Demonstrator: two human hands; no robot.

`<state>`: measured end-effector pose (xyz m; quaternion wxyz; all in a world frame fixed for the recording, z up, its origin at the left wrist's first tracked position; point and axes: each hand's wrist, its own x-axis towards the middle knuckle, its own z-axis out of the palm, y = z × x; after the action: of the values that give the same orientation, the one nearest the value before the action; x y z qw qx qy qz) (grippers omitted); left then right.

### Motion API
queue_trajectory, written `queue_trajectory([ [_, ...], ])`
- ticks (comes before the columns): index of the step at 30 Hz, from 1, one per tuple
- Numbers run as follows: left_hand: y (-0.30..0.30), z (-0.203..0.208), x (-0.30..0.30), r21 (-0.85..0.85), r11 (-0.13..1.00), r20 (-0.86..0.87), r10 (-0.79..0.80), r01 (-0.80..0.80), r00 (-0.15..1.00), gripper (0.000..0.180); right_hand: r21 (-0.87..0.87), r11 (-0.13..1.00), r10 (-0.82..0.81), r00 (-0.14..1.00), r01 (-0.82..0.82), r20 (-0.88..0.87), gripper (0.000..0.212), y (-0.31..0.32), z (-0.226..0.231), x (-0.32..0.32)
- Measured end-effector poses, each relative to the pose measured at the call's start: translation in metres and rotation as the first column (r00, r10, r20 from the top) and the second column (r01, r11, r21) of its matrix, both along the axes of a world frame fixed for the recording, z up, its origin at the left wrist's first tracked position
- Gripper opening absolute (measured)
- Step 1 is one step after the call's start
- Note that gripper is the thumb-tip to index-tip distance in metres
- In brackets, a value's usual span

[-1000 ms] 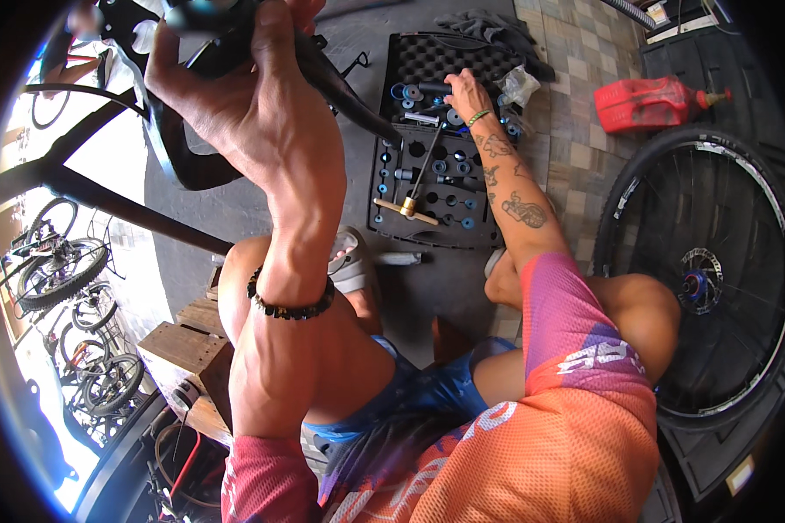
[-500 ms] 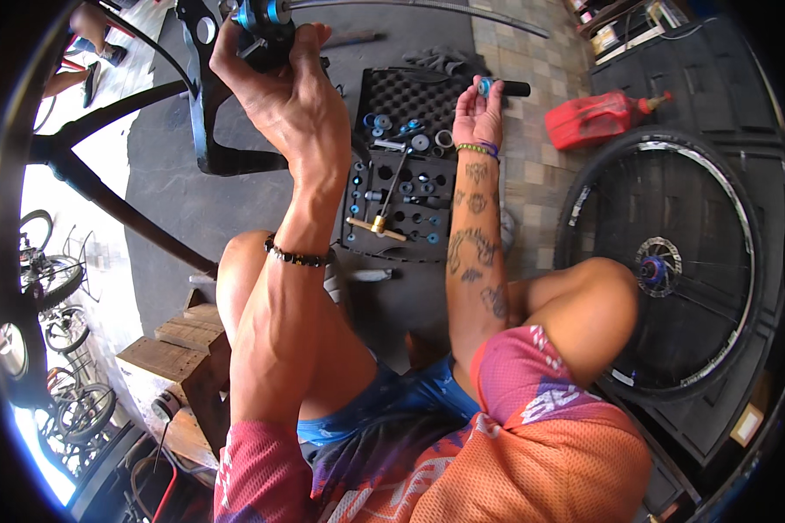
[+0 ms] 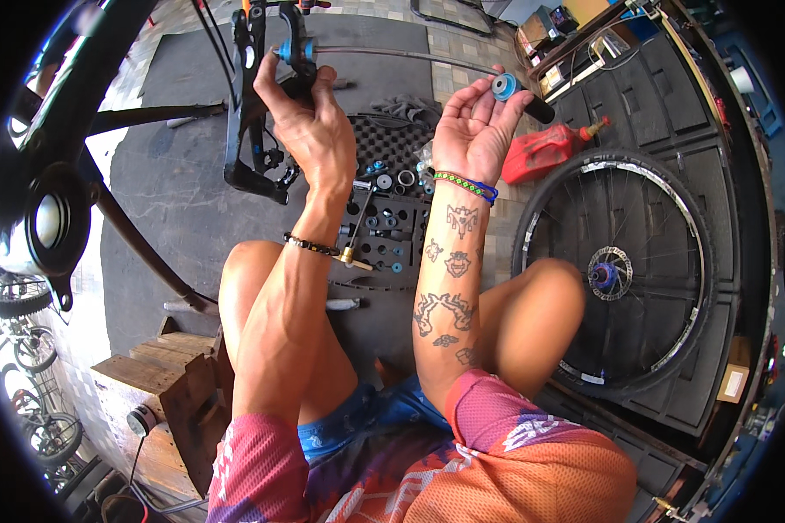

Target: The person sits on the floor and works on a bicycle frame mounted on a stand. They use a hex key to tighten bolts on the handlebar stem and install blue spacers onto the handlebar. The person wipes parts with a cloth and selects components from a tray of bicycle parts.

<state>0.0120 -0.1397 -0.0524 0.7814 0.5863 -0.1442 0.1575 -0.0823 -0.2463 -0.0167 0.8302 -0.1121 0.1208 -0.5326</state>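
My left hand [image 3: 312, 135] reaches up to the black bicycle frame [image 3: 242, 144], its fingers curled round a black linkage with a blue bushing [image 3: 285, 52]. From that bushing a long thin metal rod [image 3: 384, 55] runs to the right, toward my right hand. Between thumb and fingers, my right hand [image 3: 475, 131] grips a black cylindrical handle [image 3: 538, 106] with a blue round end piece [image 3: 504, 85] facing me. The rod passes just above or behind those fingers; I cannot tell whether it touches them.
On the dark mat lies an open foam-lined tool case [image 3: 384, 235] with several blue and metal fittings. A T-handled tool [image 3: 349, 254] rests across it. At right are a red fuel can [image 3: 541, 155] and a bicycle wheel [image 3: 615, 270]; a wooden block stool [image 3: 161, 366] stands at left.
My view has turned, so the scene shifts. The right hand has come closer to the rod's far end, with the handle's blue end now turned toward me. My left hand stays at the linkage.
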Motion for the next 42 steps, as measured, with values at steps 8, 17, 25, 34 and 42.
queue_trajectory([
  [8,0.008,0.005,-0.005,0.077,0.997,-0.024,-0.001,0.003,1.0,0.055,-0.099,0.994,-0.058,0.995,0.05,-0.08,0.063,0.009,0.009,0.009],
  [17,0.012,0.003,0.0,0.057,0.998,-0.045,-0.009,0.012,0.999,0.055,-0.19,0.981,-0.094,0.958,0.042,-0.271,0.054,0.023,0.011,0.016],
  [25,0.007,0.001,-0.001,0.045,0.999,0.009,0.0,0.0,1.0,0.056,-0.279,0.955,-0.011,0.924,-0.104,-0.382,0.058,0.068,0.006,0.044],
  [34,0.019,0.017,-0.012,0.138,0.989,-0.101,-0.029,0.043,0.994,0.057,-0.381,0.776,0.22,0.781,-0.503,-0.584,0.038,0.069,-0.002,0.059],
  [42,0.019,0.021,-0.016,0.091,0.995,-0.073,-0.039,0.046,0.997,0.057,-0.415,0.745,0.241,0.79,-0.523,-0.564,0.041,0.064,-0.003,0.056],
])
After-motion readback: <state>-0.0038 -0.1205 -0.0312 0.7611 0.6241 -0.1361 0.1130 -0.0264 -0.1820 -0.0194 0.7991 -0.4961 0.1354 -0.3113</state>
